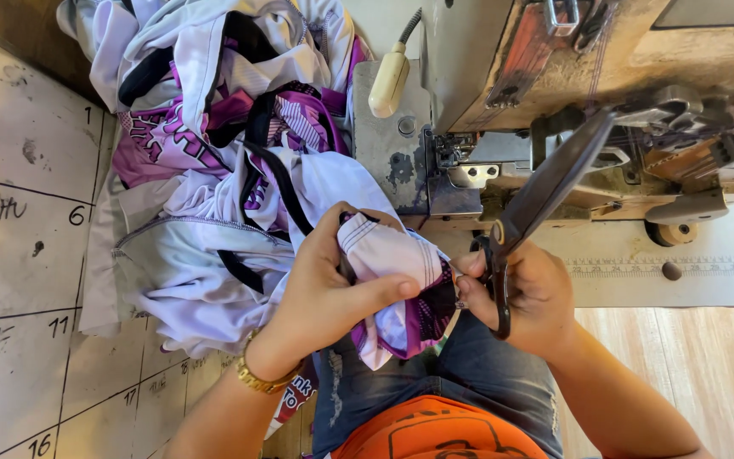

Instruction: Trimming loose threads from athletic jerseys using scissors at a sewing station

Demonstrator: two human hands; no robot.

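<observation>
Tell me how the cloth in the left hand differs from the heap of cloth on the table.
The cloth is a small bunched piece pinched in the left hand; the heap is large and lies loose on the table, untouched. The held piece sits next to the scissors in the right hand. Both are white and purple.

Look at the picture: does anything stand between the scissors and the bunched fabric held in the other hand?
Nothing visible does. The right hand holds the scissors right beside the fabric gripped by the left hand; the blades point away toward the sewing machine.

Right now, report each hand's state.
Left hand: closed on the white and purple garment.
Right hand: closed on the black scissors, blades shut.
</observation>
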